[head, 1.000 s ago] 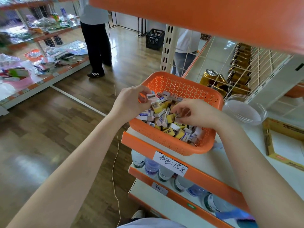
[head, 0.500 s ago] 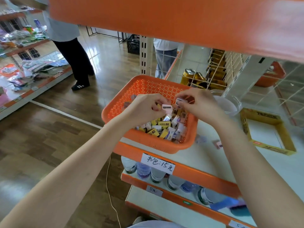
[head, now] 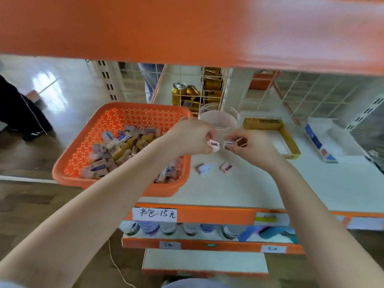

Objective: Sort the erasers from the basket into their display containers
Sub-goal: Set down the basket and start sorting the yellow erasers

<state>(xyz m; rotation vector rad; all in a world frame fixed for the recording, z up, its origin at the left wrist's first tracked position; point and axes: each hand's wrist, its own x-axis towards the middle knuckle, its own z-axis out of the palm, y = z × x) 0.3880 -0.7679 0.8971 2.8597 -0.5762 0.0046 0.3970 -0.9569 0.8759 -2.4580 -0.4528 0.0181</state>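
Note:
An orange perforated basket (head: 128, 117) full of several small wrapped erasers (head: 122, 150) sits at the left end of the white shelf. My left hand (head: 193, 136) pinches a pink eraser (head: 214, 144) just right of the basket's rim. My right hand (head: 251, 146) holds pink erasers (head: 232, 142) close beside it, above the shelf. Both hands hover in front of a clear round container (head: 218, 115). A yellow cardboard display box (head: 288, 138) lies to the right. Two pink erasers (head: 203, 169) (head: 226, 167) lie loose on the shelf below my hands.
An orange shelf board (head: 187, 28) hangs low overhead. A white and blue box (head: 320, 140) lies at the right. Gold cans (head: 185, 92) stand behind a wire grid at the back. Bottles (head: 187, 228) fill the shelf below. A person's dark leg (head: 18, 109) stands at the left.
Both hands lifted out of the basket with erasers and moved right, to in front of the clear container. The view swung right, showing the yellow box and two loose erasers.

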